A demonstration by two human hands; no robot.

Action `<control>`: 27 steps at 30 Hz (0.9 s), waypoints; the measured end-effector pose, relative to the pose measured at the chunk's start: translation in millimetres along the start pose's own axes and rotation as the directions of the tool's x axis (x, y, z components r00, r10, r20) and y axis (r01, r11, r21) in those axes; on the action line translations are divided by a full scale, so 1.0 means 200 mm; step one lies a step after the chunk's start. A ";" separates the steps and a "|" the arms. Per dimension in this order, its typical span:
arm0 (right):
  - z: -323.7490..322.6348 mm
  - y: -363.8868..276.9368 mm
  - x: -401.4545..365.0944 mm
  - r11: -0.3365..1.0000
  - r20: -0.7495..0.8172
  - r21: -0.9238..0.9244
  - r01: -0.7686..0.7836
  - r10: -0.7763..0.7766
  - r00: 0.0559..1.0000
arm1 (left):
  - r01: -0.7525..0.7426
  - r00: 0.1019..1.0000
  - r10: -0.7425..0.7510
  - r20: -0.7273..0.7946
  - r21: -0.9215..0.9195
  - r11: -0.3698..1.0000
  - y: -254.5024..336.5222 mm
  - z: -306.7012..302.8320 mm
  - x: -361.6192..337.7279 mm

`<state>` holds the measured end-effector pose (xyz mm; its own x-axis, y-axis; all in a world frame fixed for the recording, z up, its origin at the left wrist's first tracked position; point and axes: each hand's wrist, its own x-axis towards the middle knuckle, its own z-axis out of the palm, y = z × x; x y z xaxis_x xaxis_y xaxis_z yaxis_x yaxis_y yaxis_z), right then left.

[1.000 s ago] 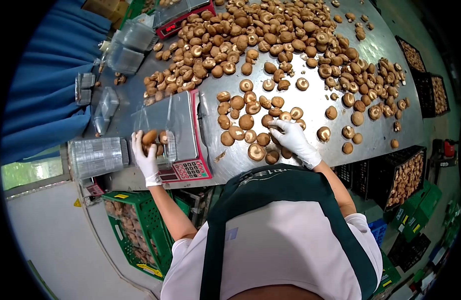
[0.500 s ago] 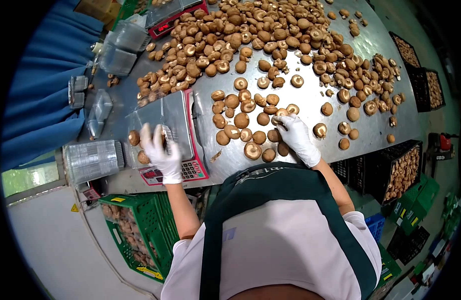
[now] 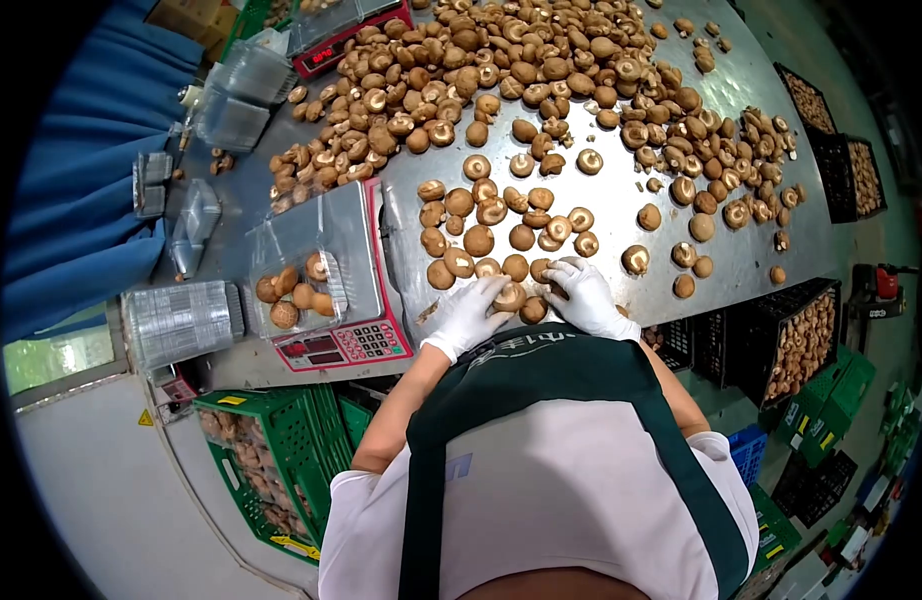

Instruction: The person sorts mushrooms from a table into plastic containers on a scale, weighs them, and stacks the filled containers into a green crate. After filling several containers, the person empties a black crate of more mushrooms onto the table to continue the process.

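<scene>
My left hand (image 3: pixel 471 316), in a white glove, has its fingertips closed on a large brown mushroom (image 3: pixel 510 297) at the front of the metal table (image 3: pixel 601 225). Beside it, my gloved right hand (image 3: pixel 583 298) curls its fingers over mushrooms near the apron; what they grip is partly hidden. Several loose mushrooms (image 3: pixel 478 240) lie just beyond both hands. On the left, a clear plastic tray (image 3: pixel 333 262) holding several mushrooms (image 3: pixel 303 296) rests on the red-edged scale (image 3: pixel 377 340).
A large mushroom pile (image 3: pixel 521 60) covers the far side of the table. Stacked clear trays (image 3: pixel 184 322) stand at the left edge, with more empty packs (image 3: pixel 243 95) behind. A green crate (image 3: pixel 271 400) sits below left; black crates of mushrooms (image 3: pixel 806 345) stand at right.
My left hand has left the tray on the scale and moved right to the large mushroom. My right hand has shifted slightly down towards the apron. More mushrooms now show in the tray.
</scene>
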<state>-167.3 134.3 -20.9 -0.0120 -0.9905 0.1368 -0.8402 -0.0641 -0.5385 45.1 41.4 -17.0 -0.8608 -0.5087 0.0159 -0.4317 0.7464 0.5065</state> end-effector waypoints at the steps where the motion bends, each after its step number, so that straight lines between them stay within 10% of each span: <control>1: -0.01 0.01 0.01 0.999 -0.026 0.026 -0.018 0.019 0.999 | 0.206 0.978 -0.196 0.067 -0.262 0.943 0.02 -0.02 0.00; 2: -0.02 0.01 0.02 0.998 -0.051 0.053 -0.037 0.040 0.998 | 0.400 0.916 -0.357 0.183 -0.486 0.777 0.03 -0.03 0.01; 4: -0.04 0.01 0.03 0.996 -0.047 0.057 -0.071 0.074 0.996 | 0.397 0.873 -0.315 0.372 -0.917 0.019 0.02 -0.06 0.02; 7: -0.07 0.00 0.06 0.991 -0.058 0.057 -0.124 0.128 0.990 | 0.222 0.911 -0.203 0.360 -0.841 -0.494 0.04 -0.08 0.02; 27: -0.09 0.02 0.10 0.977 -0.105 0.116 -0.180 0.192 0.976 | 0.112 0.861 -0.260 0.436 -0.662 -0.741 0.15 -0.19 0.13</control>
<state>-180.6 115.6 -4.3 -0.2302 -0.9660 0.1176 -0.7559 0.1014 -0.6468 20.4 34.7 30.4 -0.7470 -0.4449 -0.4941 0.4024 -0.8941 0.1968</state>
